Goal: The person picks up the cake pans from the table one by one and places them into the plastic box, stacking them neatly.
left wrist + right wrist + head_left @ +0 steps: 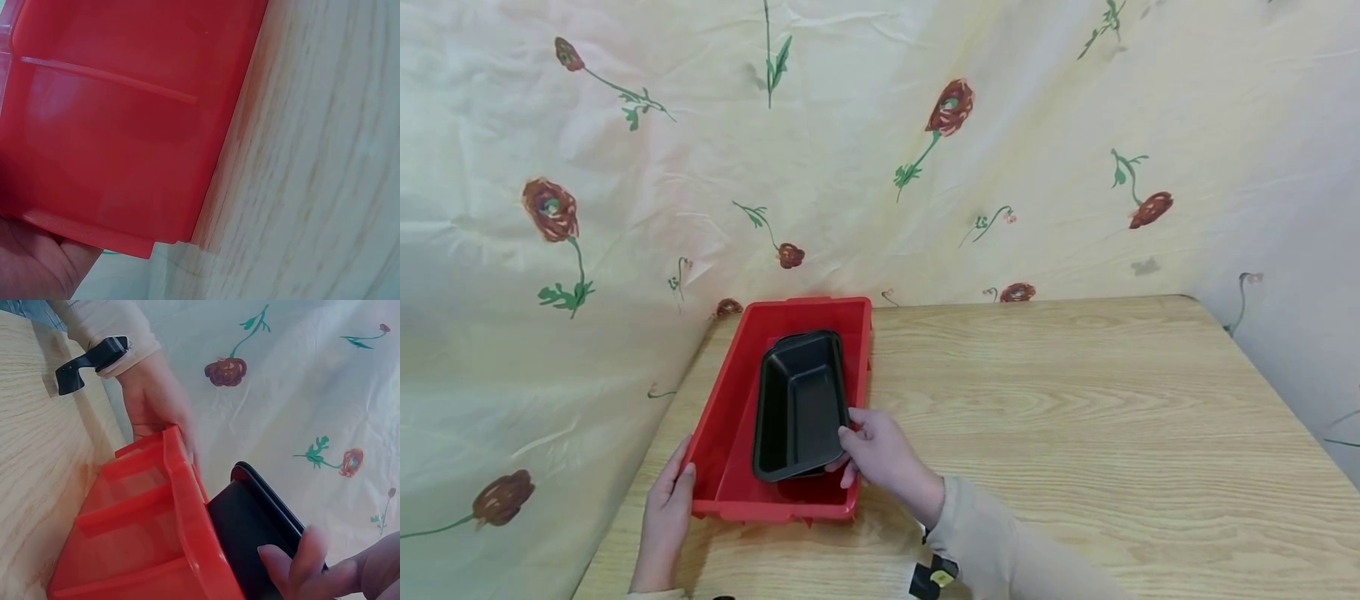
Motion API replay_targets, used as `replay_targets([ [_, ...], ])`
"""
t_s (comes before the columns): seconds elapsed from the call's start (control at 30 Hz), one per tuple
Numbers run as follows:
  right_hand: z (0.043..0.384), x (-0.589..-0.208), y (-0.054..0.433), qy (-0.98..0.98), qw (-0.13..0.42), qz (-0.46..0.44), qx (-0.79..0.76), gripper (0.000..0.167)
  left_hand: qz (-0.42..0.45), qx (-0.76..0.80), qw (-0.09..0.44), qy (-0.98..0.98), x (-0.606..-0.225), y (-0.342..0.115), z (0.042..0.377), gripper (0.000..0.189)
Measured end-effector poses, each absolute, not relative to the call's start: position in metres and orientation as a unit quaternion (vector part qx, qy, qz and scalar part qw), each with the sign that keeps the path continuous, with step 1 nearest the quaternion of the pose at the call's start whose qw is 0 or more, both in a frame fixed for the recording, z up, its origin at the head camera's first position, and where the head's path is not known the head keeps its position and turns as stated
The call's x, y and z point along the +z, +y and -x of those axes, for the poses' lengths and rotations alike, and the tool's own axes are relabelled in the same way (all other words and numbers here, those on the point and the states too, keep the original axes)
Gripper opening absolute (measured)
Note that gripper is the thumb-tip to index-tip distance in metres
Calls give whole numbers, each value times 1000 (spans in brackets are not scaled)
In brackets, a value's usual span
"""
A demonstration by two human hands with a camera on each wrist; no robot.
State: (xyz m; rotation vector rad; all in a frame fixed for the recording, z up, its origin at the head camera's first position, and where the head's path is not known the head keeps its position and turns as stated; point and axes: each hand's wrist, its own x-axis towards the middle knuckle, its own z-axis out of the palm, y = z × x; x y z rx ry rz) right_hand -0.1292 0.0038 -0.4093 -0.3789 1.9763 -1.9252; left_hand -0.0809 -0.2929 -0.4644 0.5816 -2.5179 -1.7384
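A black loaf pan (812, 408) lies tilted inside a red plastic tray (730, 417), with a second dark rim peeking out behind its far edge. My right hand (883, 450) pinches the pan's near right rim, thumb on top and the other fingers below. In the right wrist view, the pan (247, 522) rises above the tray's wall beside those fingers. At the tray's near left corner, my left hand (666, 504) grips the rim. The left wrist view shows that hand (37, 265) against the tray's outer wall, its fingertips hidden.
The tray stands at the left of a light wooden table (1045, 400), which stretches away to the right. A floral sheet (850, 167) hangs behind and along the left side. A black wrist camera mount (932, 577) sits by the right sleeve.
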Motion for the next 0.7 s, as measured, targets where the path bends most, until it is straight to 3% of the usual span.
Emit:
replay_targets([
  [0.23, 131, -415, -2, 695, 164, 133, -688, 31, -186, -563, 14, -805, -466, -292, 81, 52],
  [0.7, 139, -423, -4, 697, 192, 93, -685, 35, -179, -558, 13, -810, -465, -294, 80, 52],
])
